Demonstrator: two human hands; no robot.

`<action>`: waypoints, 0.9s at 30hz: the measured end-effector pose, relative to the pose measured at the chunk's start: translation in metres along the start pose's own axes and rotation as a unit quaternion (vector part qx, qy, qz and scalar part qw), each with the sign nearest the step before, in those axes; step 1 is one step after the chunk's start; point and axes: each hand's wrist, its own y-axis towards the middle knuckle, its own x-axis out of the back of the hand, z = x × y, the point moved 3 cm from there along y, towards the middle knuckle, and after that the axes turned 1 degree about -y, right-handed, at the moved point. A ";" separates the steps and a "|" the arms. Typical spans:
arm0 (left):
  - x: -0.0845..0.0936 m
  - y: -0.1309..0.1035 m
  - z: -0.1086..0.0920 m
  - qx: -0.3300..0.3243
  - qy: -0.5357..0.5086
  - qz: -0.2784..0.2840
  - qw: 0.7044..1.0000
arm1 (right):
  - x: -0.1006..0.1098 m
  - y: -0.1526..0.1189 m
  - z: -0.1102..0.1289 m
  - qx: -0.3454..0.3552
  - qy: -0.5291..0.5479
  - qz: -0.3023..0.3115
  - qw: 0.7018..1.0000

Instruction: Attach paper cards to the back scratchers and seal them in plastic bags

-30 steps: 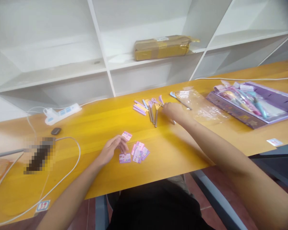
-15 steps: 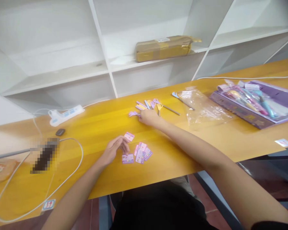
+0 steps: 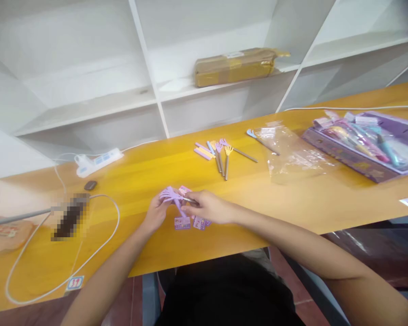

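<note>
In front of me, my right hand (image 3: 211,207) is closed round the thin metal rod of a purple back scratcher (image 3: 170,194), its claw head pointing left. A purple handle tube (image 3: 180,209) slants down from the same grip. My left hand (image 3: 157,212) is closed at the claw end, its fingertips partly hidden behind the head. Small pink and purple printed cards (image 3: 182,223) lie beneath and beside the hands, some covered by my right hand.
Beyond the hands lie several back scratchers (image 3: 226,163) and coloured tubes (image 3: 204,151). A blue-headed scratcher (image 3: 263,141) touches a clear plastic bag (image 3: 285,156). A purple box (image 3: 347,156) stands right, a power strip (image 3: 100,162) and cable (image 3: 117,213) left.
My right hand has come back from the far group to my left hand, bringing a purple back scratcher and a purple tube. My left hand now meets the claw end.
</note>
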 end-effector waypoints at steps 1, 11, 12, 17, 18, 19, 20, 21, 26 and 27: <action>0.000 -0.001 0.000 0.020 -0.015 -0.002 1.000 | 0.005 0.001 -0.005 0.002 0.046 0.001 0.999; -0.011 -0.006 0.000 0.096 0.081 0.060 0.990 | 0.061 0.020 -0.063 -0.017 0.339 -0.239 0.910; -0.012 -0.005 0.000 0.093 0.089 0.064 0.990 | 0.060 0.019 -0.063 -0.024 0.370 -0.242 0.897; -0.011 -0.006 0.000 0.082 0.085 0.081 0.990 | 0.058 0.015 -0.059 -0.024 0.415 -0.275 0.867; -0.011 -0.006 0.001 0.082 0.084 0.085 0.989 | 0.058 0.015 -0.059 -0.022 0.415 -0.275 0.867; -0.010 -0.006 0.002 0.082 0.084 0.089 0.989 | 0.057 0.016 -0.058 -0.019 0.415 -0.273 0.867; -0.009 -0.006 0.003 0.082 0.083 0.093 0.989 | 0.057 0.016 -0.058 -0.015 0.416 -0.273 0.867; -0.009 -0.005 0.003 0.083 0.081 0.096 0.989 | 0.057 0.016 -0.058 -0.011 0.417 -0.274 0.866; -0.009 -0.006 0.003 0.098 0.096 0.103 0.985 | 0.060 0.015 -0.061 -0.004 0.410 -0.302 0.861; -0.009 -0.006 0.002 0.100 0.100 0.104 0.984 | 0.060 0.015 -0.061 -0.005 0.403 -0.308 0.862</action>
